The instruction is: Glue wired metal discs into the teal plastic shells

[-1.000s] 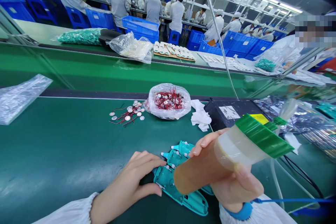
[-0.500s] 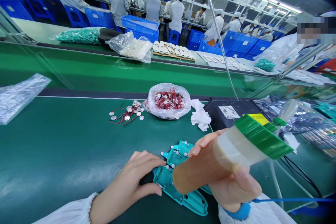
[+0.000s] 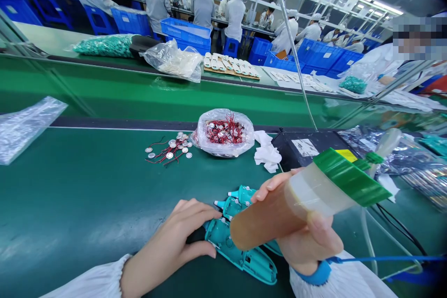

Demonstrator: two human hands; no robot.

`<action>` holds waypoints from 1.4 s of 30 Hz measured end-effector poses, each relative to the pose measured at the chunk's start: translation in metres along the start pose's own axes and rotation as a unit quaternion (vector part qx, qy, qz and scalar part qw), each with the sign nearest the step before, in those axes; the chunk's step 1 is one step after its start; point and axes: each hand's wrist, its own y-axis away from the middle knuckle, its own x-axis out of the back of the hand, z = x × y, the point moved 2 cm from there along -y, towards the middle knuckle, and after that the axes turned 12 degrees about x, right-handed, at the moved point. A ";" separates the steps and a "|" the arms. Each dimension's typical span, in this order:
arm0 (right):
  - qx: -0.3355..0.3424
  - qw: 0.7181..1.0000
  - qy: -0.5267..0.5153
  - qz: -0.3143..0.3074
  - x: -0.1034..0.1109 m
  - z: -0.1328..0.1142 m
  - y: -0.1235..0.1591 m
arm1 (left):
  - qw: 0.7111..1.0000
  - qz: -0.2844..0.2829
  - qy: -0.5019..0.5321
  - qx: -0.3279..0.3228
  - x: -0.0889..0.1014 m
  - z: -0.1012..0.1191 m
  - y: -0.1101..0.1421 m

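Teal plastic housings (image 3: 240, 253) lie on the green workbench mat (image 3: 80, 195) right in front of you, one stacked partly over another, with small pointed nozzles along the far piece. Your left hand (image 3: 167, 242) sits on their near edge, fingers curled over them; you can't tell whether it grips or only rests. Your right hand (image 3: 307, 242) is closed around an amber-filled dispensing syringe (image 3: 300, 205), holding it tilted above the housings, its green collar (image 3: 351, 177) pointing up and right. A blue wrist strap (image 3: 316, 274) circles that wrist, with a blue cord (image 3: 380, 258) running off to the right. Beyond the housings sit a loose scatter of metal discs with red wires (image 3: 169, 149), a plastic bag (image 3: 223, 134) full of more, a white cloth (image 3: 267, 152), and a black box (image 3: 307, 149).
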 end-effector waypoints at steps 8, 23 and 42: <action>-0.005 1.000 0.010 0.002 0.001 -0.002 0.002 | 1.000 -0.004 -0.003 0.008 0.000 0.000 -0.001; 0.030 0.998 0.055 -0.019 0.005 -0.004 0.002 | 1.000 -0.015 0.000 0.016 -0.001 0.000 -0.001; 0.010 0.992 0.094 -0.080 0.015 -0.009 0.008 | 0.999 -0.025 -0.002 0.028 0.001 0.005 -0.001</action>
